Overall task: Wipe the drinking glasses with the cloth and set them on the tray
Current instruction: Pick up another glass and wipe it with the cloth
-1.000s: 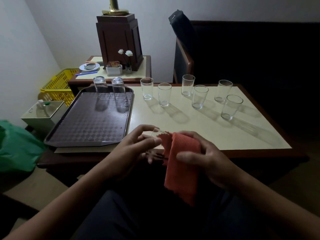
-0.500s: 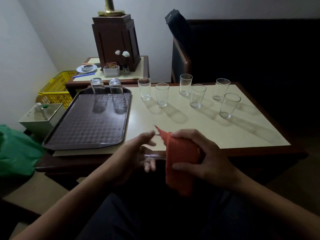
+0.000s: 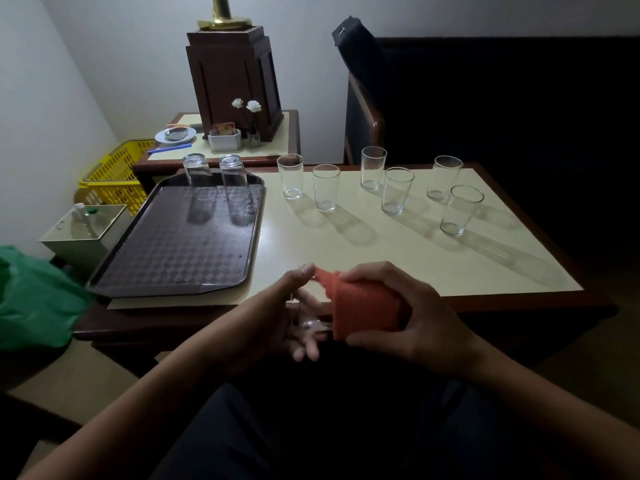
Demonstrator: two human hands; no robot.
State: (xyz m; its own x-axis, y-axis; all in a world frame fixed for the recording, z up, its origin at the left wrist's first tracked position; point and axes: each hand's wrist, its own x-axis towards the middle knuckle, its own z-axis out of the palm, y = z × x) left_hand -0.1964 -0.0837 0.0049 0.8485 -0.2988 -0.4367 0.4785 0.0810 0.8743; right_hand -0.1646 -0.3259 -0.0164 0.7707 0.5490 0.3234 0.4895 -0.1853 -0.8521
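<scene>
Wiping one glass above your lap: your left hand grips its bare end, your right hand clasps the orange cloth around the rest. Ahead left, the tray carries two upturned glasses; six upright glasses wait on the table. Next, probably, set this one rim-down beside the pair.

The 2 hands sit close together. The left hand cups a glass, thumb raised. The right hand curls round the cloth.
</scene>
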